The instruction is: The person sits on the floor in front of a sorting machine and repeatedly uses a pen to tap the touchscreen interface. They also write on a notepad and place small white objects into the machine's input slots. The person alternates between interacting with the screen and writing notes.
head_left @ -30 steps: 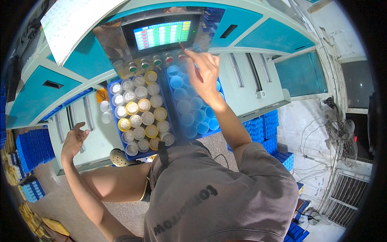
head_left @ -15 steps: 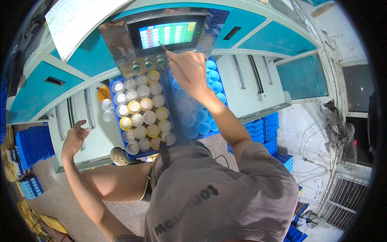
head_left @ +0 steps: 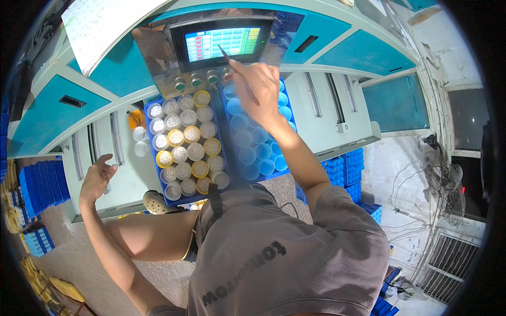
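Note:
My right hand (head_left: 259, 89) grips a thin dark pointed stick (head_left: 225, 54), its tip in front of the lit touchscreen (head_left: 221, 43). Whether the tip touches the glass I cannot tell. Below the screen, a blue tray (head_left: 149, 134) holds rows of clear and yellow-rimmed cups (head_left: 179, 154) filled with small whitish pieces. Partly under my right hand and forearm is a second blue tray (head_left: 227, 131) of cups (head_left: 263, 151) that look blue inside, with no contents visible. Off to the left, my left hand (head_left: 96, 181) hovers over the pale machine bed (head_left: 132, 176), fingers apart and holding nothing.
Round buttons (head_left: 196, 81) line the panel under the screen. An orange piece (head_left: 135, 119) and two small cups (head_left: 139, 142) sit left of the filled tray. Stacked blue trays stand at left (head_left: 45, 184) and right (head_left: 354, 168). A fan (head_left: 448, 189) is by the right wall.
My right hand has shifted slightly right, and the stick's tip has moved right across the screen. The screen's green columns have turned mostly bluish. My left hand has barely moved.

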Motion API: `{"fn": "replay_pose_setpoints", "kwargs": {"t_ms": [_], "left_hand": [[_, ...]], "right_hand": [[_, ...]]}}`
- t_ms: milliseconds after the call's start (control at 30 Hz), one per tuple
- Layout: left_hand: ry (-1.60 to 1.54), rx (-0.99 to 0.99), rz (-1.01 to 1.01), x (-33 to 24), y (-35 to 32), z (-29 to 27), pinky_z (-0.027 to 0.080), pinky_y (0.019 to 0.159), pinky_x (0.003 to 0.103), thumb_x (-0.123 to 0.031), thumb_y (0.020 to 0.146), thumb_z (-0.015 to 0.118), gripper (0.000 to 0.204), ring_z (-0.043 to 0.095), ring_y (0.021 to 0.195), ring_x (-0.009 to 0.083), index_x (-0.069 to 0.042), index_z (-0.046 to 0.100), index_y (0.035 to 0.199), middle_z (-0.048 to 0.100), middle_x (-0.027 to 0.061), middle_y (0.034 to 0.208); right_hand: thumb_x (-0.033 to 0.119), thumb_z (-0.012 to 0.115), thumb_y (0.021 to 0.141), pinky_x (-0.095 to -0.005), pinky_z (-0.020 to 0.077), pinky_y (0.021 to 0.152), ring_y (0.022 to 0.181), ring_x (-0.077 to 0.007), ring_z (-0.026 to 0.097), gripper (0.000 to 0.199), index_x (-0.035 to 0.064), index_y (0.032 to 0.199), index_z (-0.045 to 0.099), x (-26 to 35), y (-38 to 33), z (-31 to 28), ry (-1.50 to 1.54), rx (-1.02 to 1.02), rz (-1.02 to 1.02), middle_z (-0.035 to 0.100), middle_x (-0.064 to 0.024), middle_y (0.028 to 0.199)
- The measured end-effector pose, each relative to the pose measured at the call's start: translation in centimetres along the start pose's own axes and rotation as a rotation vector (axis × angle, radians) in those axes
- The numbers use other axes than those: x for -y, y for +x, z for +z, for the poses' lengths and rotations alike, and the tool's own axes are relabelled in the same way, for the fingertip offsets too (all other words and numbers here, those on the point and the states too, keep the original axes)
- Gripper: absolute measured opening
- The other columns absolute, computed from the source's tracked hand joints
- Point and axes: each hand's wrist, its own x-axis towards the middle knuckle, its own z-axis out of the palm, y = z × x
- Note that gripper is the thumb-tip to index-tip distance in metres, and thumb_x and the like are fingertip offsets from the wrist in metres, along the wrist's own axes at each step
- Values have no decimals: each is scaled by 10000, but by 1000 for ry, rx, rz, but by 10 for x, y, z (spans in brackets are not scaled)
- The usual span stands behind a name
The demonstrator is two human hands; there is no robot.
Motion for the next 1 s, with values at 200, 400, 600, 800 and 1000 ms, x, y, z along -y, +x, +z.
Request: {"fn": "replay_pose_setpoints", "kwargs": {"t_ms": [200,400,600,800,1000], "left_hand": [[-1,4,-14,3,2,1,555,828,417,-392,1021,721,576,719,899,297,-28,599,1451,758,222,974],[14,16,-33,0,0,0,552,837,419,-411,1025,710,587,718,906,305,-30,591,1455,757,226,970],[43,4,-2,-1,-1,-1,552,848,430,-444,1025,699,603,719,913,323,-40,589,1460,759,230,982],[17,13,-18,1,1,0,552,850,428,-447,1019,706,612,720,921,318,-31,593,1453,761,229,988],[13,0,-12,1,1,0,545,821,421,-418,1019,717,596,703,877,300,-18,599,1445,747,203,937]], "right_hand": [[45,779,859,-383,388,783,830,-192,650,288,62,1146,766,2,0,1,-4,46,29,709,-17,854],[4,780,838,-368,379,761,813,-188,658,327,59,1160,775,-1,1,-3,-31,-9,23,744,-10,866],[-21,773,828,-364,381,760,811,-190,671,332,65,1148,783,-5,2,-7,-33,-21,26,763,-23,880],[-13,785,826,-366,384,764,818,-189,684,320,63,1137,783,-3,1,-8,-44,-8,37,770,-35,901],[-13,775,839,-363,387,769,820,-190,686,294,61,1124,783,-5,5,-9,-53,-35,29,770,-40,904]]}}
